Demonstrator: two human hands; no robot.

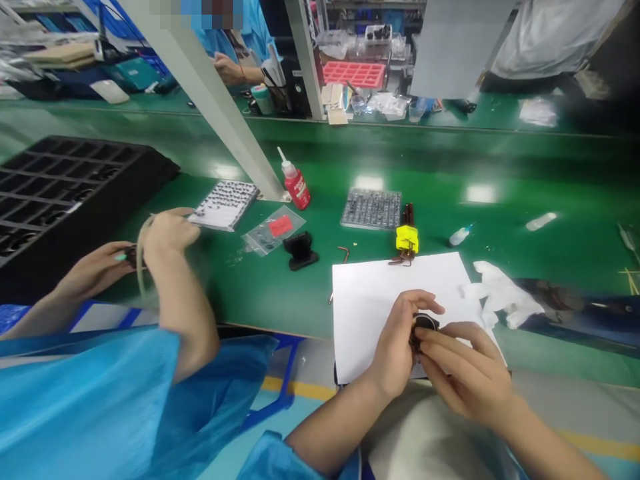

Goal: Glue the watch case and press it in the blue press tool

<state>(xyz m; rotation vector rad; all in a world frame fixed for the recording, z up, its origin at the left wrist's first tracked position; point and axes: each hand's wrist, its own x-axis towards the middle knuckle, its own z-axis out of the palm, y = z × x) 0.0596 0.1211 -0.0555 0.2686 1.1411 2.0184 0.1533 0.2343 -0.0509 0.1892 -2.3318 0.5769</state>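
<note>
Head view: I hold a small dark round part (424,323) between my two hands, above the near half of a white sheet (357,313).
Facing: its round, pale-rimmed face looks mostly upward; a small dark corner juts to my right.
Long axis: my fingers cover too much of the part for me to tell.
Left hand: my left hand (396,343) grasps the part from its left side, index finger arched over beyond it.
Right hand: my right hand (475,373) pinches the part's near right side, fingertips pressed against it.
Hex keys: a yellow holder (407,238) with dark keys sits at the sheet's far edge; one loose L-shaped key (344,253) lies near the far left corner.
Right of sheet: a white glove (505,293) lies crumpled on the green counter (270,293).
Farther back: a red bottle (298,189) stands nozzle up, left of a clear tray (372,208).
</note>
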